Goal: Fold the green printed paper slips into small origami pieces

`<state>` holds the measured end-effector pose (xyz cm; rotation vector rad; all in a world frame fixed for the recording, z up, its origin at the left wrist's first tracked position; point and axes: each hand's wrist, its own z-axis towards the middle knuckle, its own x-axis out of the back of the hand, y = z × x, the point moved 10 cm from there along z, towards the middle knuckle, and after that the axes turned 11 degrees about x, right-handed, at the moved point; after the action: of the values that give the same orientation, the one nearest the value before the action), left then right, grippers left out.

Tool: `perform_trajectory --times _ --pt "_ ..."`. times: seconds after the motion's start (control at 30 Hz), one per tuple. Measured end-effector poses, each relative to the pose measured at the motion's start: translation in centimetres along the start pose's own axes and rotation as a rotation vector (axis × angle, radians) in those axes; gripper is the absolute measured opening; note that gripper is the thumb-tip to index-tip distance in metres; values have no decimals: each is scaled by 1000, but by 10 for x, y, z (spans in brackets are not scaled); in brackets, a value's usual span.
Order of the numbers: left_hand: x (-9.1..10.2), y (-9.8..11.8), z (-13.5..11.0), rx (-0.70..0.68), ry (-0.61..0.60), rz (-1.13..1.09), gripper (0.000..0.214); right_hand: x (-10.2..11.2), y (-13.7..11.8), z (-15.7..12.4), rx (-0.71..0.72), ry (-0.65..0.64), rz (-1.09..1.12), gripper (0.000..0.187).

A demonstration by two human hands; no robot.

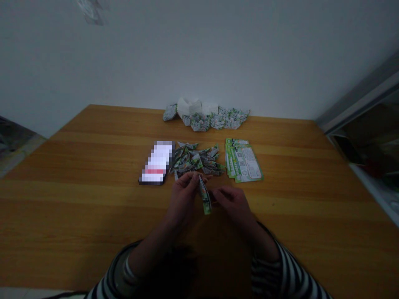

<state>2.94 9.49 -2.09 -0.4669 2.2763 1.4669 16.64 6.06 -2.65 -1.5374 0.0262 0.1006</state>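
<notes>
A phone [156, 162] and printed cards [244, 160] flank folded paper pieces [196, 158] on the table [77, 199].

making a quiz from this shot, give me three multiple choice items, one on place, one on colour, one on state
1. Where is the phone relative to the folded pile?
A left of it
B right of it
C on top of it

2. What colour borders the card stack?
A red
B blue
C green

3. What is the left hand doing?
A lying flat, palm down
B pinching the folded strip
C holding the phone

1 A, the phone lies just left of the pile.
2 C, green runs along the edges of the cards.
3 B, its fingers close on the strip's upper end.
</notes>
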Motion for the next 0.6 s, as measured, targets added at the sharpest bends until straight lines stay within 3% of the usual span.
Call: perform_trajectory --times 0.1,0.27,0.33,0.47,0.5,0.6 --pt "-3 -1 -2 -10 3 80 21 -3 1 -2 0 -9 18 25" --pt "-7 -8 -4 -42 31 255 21 -10 -6 -7 69 -17 -134 16" --pt "-13 -1 -9 -159 26 384 27 -8 -14 -8 122 7 -211 15" --pt "-32 27 -35 -607 113 910 41 15 -23 -6 174 174 -288 13" --pt "-41 27 -41 -693 85 1045 41 20 -24 -5 183 209 -282 14" --pt "-54 11 -44 -719 -78 1255 51 24 -24 -1 218 191 -234 21"
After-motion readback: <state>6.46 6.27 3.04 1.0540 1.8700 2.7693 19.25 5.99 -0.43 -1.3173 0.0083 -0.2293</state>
